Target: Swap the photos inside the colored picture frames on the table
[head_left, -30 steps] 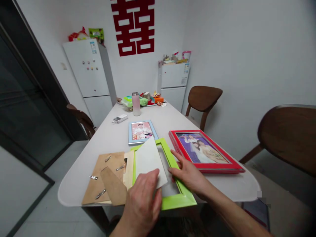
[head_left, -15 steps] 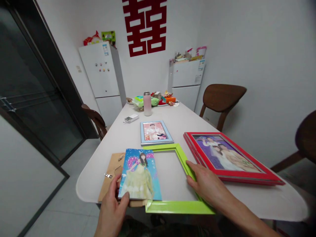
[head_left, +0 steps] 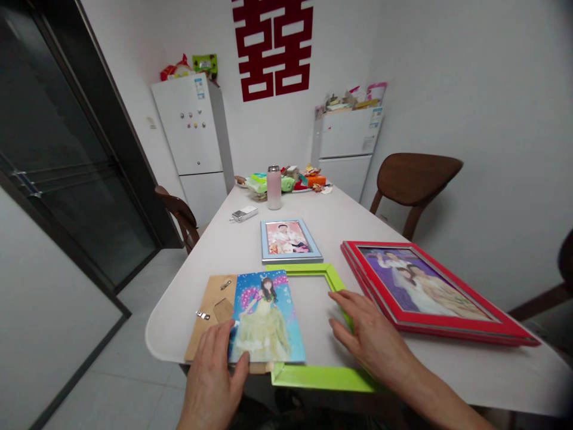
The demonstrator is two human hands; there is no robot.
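A photo print (head_left: 266, 325) of a person in a pale yellow dress lies partly on a brown backing board (head_left: 206, 295) with metal clips and partly over the left side of a lime green picture frame (head_left: 324, 377). My left hand (head_left: 215, 373) rests flat at the print's lower left edge, its fingers stretched over the board and its thumb by the print. At the frame's right side is my right hand (head_left: 371, 334), open with thumb and fingers apart; its palm hides part of that side. Whether it touches the frame I cannot tell.
Behind stands a light blue framed photo (head_left: 292, 259). Red framed pictures (head_left: 452, 286) are stacked at right. Farther back are a small silver device (head_left: 244, 214), a pink bottle (head_left: 274, 190) and packets (head_left: 259, 185). Brown chairs (head_left: 414, 179) flank the table (head_left: 215, 245).
My left hand has loosened from the print's edge and now lies flat. My right hand has let go of the frame's right side, fingers spreading. The whole view has shifted slightly.
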